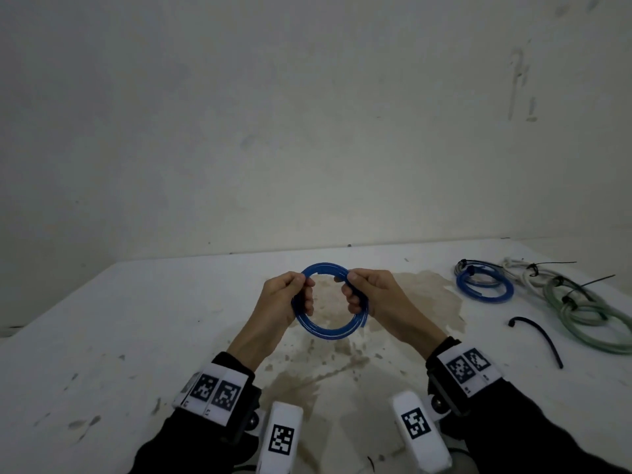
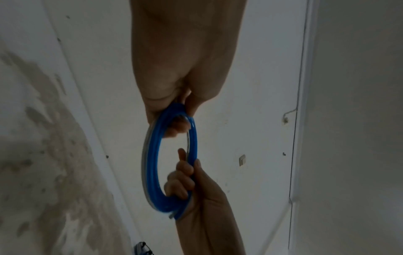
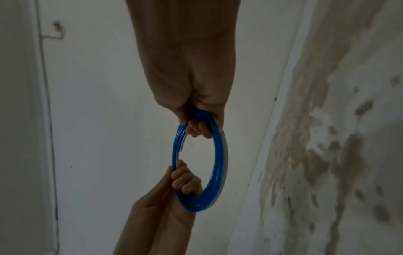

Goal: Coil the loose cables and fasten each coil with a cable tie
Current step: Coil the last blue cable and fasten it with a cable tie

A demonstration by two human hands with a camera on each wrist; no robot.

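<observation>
A blue cable coil (image 1: 325,331) of several turns hangs in the air above the middle of the white table (image 1: 136,336). My left hand (image 1: 290,299) grips its left side with fingers curled through the ring. My right hand (image 1: 362,295) grips the right side the same way, thumb on top. In the left wrist view the blue coil (image 2: 152,172) runs from my left hand (image 2: 174,110) down to the right hand (image 2: 185,179). The right wrist view shows the coil (image 3: 218,163) between my right hand (image 3: 196,120) and the left hand (image 3: 183,181). A loose black cable tie (image 1: 543,336) lies on the table to the right.
At the far right of the table lie a tied blue coil (image 1: 485,287), a white coil (image 1: 526,271) and green-grey coils (image 1: 588,316), with black tie tails sticking out. A brown stain (image 1: 342,354) spreads under my hands. A bare wall (image 1: 307,131) stands behind the table.
</observation>
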